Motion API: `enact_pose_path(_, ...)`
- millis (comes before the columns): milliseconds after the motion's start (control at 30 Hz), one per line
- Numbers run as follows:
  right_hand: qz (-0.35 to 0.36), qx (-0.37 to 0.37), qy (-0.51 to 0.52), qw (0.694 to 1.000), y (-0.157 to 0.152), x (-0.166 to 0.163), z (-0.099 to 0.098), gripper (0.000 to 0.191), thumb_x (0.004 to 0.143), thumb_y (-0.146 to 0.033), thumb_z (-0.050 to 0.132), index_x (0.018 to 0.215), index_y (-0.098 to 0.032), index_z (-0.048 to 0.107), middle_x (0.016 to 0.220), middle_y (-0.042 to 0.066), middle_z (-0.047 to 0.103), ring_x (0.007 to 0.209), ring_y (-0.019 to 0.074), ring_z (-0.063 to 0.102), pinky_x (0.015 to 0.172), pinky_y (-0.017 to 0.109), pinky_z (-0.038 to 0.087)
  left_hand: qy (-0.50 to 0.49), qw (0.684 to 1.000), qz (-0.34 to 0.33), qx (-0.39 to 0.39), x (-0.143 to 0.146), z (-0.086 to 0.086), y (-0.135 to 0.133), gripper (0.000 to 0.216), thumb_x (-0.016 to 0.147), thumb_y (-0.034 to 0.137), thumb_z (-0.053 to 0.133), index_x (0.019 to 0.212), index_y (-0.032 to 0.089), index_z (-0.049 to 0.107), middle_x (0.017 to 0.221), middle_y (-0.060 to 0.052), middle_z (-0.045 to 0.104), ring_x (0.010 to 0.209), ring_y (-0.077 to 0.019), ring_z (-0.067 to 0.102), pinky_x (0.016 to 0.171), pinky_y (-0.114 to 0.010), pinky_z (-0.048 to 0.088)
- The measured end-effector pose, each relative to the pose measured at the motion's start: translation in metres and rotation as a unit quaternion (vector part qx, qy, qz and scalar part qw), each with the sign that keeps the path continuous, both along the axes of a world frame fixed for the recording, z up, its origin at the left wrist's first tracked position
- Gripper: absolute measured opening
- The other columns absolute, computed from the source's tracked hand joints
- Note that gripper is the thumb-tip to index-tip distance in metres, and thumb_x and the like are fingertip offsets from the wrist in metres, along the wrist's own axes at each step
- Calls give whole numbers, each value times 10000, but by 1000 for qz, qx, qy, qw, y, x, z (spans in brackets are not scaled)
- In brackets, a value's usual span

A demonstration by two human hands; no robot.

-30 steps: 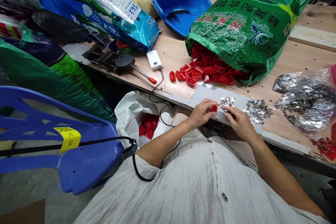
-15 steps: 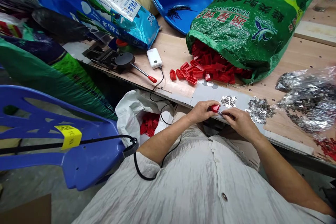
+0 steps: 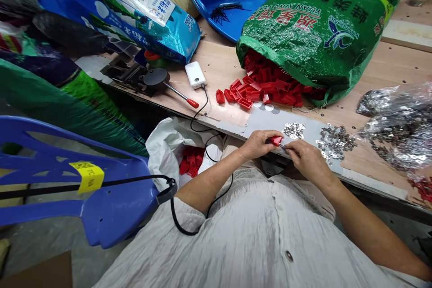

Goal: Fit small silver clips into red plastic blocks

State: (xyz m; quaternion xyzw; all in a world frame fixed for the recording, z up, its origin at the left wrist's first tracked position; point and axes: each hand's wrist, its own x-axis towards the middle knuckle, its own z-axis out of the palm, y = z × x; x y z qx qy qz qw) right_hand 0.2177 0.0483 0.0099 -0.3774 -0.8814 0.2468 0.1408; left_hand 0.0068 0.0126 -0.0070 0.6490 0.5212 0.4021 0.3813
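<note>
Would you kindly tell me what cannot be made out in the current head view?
Head view: the red piece is partly covered by the left hand.
Head view: the thin rod is partly covered by the right hand; its tip is too small to make out.
Head view: the green sack is cut off by the top edge.
Head view: the plastic bag is cut off by the right edge.

Green sack (image 3: pixel 317 40): "YUAN XING"; yellow tag (image 3: pixel 88 177): "NA"
</note>
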Motion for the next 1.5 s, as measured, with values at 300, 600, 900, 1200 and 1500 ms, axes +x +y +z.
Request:
enact_pose_path(300,-57,36,-59,996,-12,-18,-1,205,943,-231,480,971,-229,684,970,87,704,822,225,647,655,331,447,-7,1000,7,1,2,-2,-1,310,722,168,689,1029,209,707,987,-23,737,908,-181,671,894,-292,471)
enact_pose_path(600,-22,-23,52,998,-2,0,7,225,948,-287,454,1084,-227,623,1050,93,680,949,237,640,809,372,485,-47,998,47,-3,6,9,-11,293,696,251,770,960,192,658,925,-14,673,865,-158,606,864,-291,460)
enact_pose_path(900,31,-140,119,983,-15,2,22,453,1006,-390,379,1440,-260,404,741,-19,681,698,171,643,723,303,490,-493,845,83,-191,23,25,-29,370,740,409,791,751,159,519,839,-20,681,824,-149,675,863,-315,500)
enact_pose_path(1200,37,-83,101,991,-20,0,28,452,999,-444,402,1397,-267,524,688,-7,671,632,186,636,631,295,469,-624,722,101,-280,36,29,-36,145,881,274,653,857,131,661,859,-54,705,840,-165,690,1002,-378,503)
enact_pose_path(1500,-37,-121,198,972,-19,-5,19,409,989,-496,399,1129,-247,693,686,14,625,616,180,582,601,303,459,-645,708,89,-275,44,31,-36,162,900,263,629,859,113,674,879,-69,730,867,-187,724,1075,-415,471)
